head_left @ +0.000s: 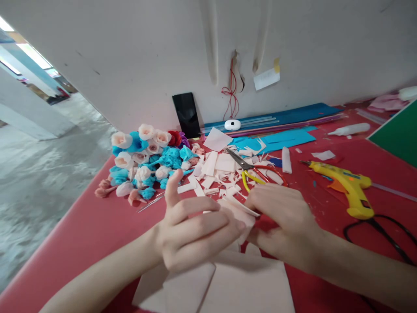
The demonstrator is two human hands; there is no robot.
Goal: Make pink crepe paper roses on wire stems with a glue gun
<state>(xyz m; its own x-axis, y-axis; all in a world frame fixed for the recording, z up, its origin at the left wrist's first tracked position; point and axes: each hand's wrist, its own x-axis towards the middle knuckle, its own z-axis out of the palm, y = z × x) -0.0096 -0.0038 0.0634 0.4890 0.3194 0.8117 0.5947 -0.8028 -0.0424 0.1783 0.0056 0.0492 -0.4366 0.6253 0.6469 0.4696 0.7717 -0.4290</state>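
Observation:
Between my two hands is a small pale pink paper piece (239,217), thin like crepe paper or foam sheet. My left hand (197,230) has its fingers bent over the near side of the piece, thumb pointing up. From the other side, my right hand (286,221) pinches the upper right edge; its fingertips are partly hidden. Below the hands lie larger pale pink sheets (247,282). Just beyond them, scissors (249,167) with red and yellow handles rest open on a heap of pale paper scraps (221,165).
Paper flowers (143,161) in blue, pale pink and red are piled at the left. A yellow glue gun (350,184) with a black cord lies at the right. A phone (186,114) leans on the wall, near blue sheets (280,140). The red table's (81,226) edge runs along the left.

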